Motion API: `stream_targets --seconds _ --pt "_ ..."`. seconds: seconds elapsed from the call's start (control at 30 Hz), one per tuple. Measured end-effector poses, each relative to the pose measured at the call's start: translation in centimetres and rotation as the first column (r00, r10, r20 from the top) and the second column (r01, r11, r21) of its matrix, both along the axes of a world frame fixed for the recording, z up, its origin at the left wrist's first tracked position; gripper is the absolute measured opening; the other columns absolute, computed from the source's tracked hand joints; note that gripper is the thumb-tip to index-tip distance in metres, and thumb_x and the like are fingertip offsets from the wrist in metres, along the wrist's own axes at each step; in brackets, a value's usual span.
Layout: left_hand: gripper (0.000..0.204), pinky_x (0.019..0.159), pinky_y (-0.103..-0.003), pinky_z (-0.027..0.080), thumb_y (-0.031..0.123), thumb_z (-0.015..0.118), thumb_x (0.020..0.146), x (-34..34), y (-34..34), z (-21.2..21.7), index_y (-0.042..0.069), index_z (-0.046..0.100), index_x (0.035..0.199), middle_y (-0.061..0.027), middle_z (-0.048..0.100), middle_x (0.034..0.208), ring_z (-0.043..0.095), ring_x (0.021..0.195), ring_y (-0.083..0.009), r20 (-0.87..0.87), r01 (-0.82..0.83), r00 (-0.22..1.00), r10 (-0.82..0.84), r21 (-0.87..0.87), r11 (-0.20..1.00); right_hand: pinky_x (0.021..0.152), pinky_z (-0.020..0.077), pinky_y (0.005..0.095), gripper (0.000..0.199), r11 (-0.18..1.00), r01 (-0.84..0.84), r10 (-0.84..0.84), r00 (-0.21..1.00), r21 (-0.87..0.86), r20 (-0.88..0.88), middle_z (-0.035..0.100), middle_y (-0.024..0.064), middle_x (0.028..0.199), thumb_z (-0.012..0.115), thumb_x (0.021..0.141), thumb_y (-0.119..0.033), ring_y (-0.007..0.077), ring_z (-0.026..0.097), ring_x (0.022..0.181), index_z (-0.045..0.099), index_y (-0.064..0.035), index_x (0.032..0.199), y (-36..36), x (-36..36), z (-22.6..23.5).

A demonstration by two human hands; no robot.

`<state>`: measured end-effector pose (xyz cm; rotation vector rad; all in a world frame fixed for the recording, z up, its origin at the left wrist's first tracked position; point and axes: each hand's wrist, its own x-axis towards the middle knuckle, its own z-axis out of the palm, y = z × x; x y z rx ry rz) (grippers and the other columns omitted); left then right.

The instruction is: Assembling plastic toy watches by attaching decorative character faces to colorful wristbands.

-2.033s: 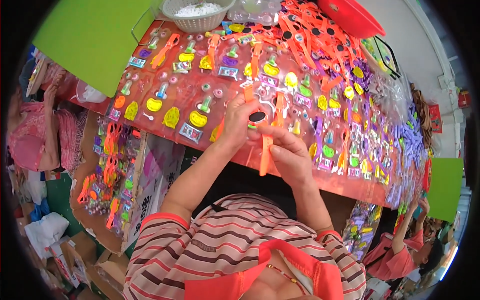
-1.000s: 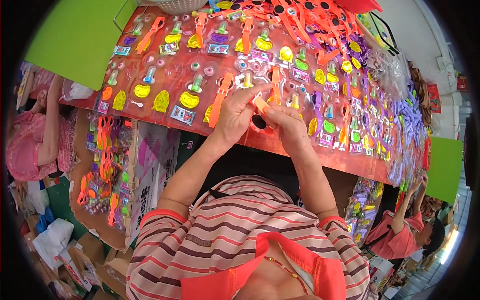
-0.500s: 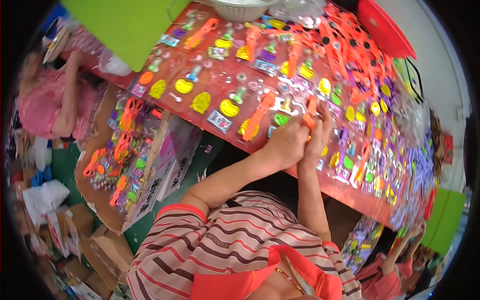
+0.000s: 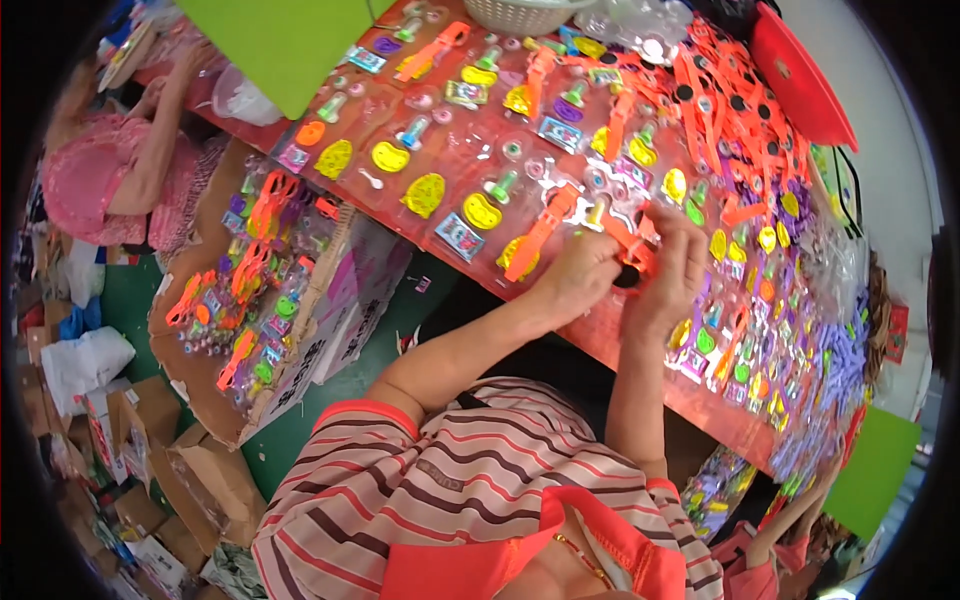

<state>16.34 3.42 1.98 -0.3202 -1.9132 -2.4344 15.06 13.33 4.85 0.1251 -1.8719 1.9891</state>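
An orange toy watch (image 4: 622, 240) with a dark round part lies between my hands, just above the table's front edge. My left hand (image 4: 583, 272) is closed, fingertips pinching the watch's left side. My right hand (image 4: 668, 268) is bent round the other side, its fingers partly hiding the strap. Left of my hands another orange watch (image 4: 545, 232) lies on a yellow toy piece. Beside it are a yellow ring-shaped piece (image 4: 482, 211), a small green-topped tube (image 4: 503, 184) and a small printed packet (image 4: 460, 237).
Rows of small toys cover the red table (image 4: 395, 225). Loose orange watches (image 4: 715, 100) are heaped at the back right beside a red basin (image 4: 800, 70). A white basket (image 4: 525, 14) stands at the back. At left, a carton (image 4: 185, 335) holds filled bags; a person in pink (image 4: 120, 190) sits beyond.
My hands have moved slightly apart, the right one shifting rightward and opening up more of the orange watch to view. The whole view has shifted a little.
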Motion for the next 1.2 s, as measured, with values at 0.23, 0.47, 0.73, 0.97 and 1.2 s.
stream_targets --seconds 0.23,0.47,0.73,0.97,1.2 --pt "0.016 0.068 -0.037 0.051 0.004 0.052 0.082 -0.1 -1.0 0.0 -0.004 0.062 0.092 -0.0172 0.064 0.084 0.065 0.079 -0.0290 -0.150 -0.083 0.988 0.045 -0.257 0.963 0.077 0.0431 0.0275 0.018 0.984 -0.136 0.114 0.975 0.111 0.191 0.063 0.0075 0.094 0.056 0.087 -0.010 0.0164 0.057 0.085 0.063 0.0017 0.099 -0.6 0.2 -1.8" --pt "0.023 0.084 -0.049 0.050 -0.001 0.044 0.078 -1.5 -2.1 -1.7 0.000 0.059 0.096 -0.0160 0.062 0.101 0.061 0.090 -0.0310 0.300 -0.215 0.814 -0.497 0.951 0.221 0.094 0.0383 0.0433 0.019 0.836 -0.449 0.446 0.891 -0.316 -0.084 0.056 0.0090 0.077 0.047 0.095 -0.018 0.0244 0.056 0.083 0.051 -0.0029 0.084 1.7 1.6 0.7" --pt "0.040 0.063 -0.036 0.049 0.008 0.045 0.077 -1.0 -8.5 -0.8 0.007 0.052 0.116 -0.0146 0.060 0.100 0.059 0.082 -0.0252 0.188 -0.057 0.867 -0.462 0.957 0.283 0.089 0.0428 0.0404 0.022 0.513 -0.753 0.733 0.634 0.412 0.245 0.063 0.0126 0.097 0.068 0.075 -0.013 0.0304 0.059 0.098 0.064 -0.0019 0.094 -0.5 3.9 4.4" --pt "0.068 0.073 -0.032 0.050 0.005 0.050 0.077 0.3 -10.5 0.9 0.011 0.028 0.141 -0.0124 0.053 0.116 0.058 0.088 -0.0195 0.273 0.053 0.869 -0.412 0.777 0.627 0.067 0.0440 0.0355 0.029 0.457 -0.463 0.555 0.816 0.759 0.164 0.059 0.0102 0.084 0.066 0.074 -0.008 0.0236 0.056 0.075 0.062 -0.0041 0.103 -5.4 -1.3 3.4" --pt "0.072 0.074 -0.039 0.049 -0.003 0.049 0.075 0.8 -15.2 -0.3 0.010 0.028 0.143 -0.0208 0.050 0.117 0.060 0.088 -0.0290 -0.373 -0.415 0.899 0.227 -0.565 0.713 0.061 0.0465 0.0309 0.019 0.697 -0.501 0.429 0.865 0.513 0.261 0.062 0.0112 0.077 0.065 0.079 -0.012 0.0187 0.060 0.068 0.062 0.0001 0.093 -11.9 -7.0 -0.4"
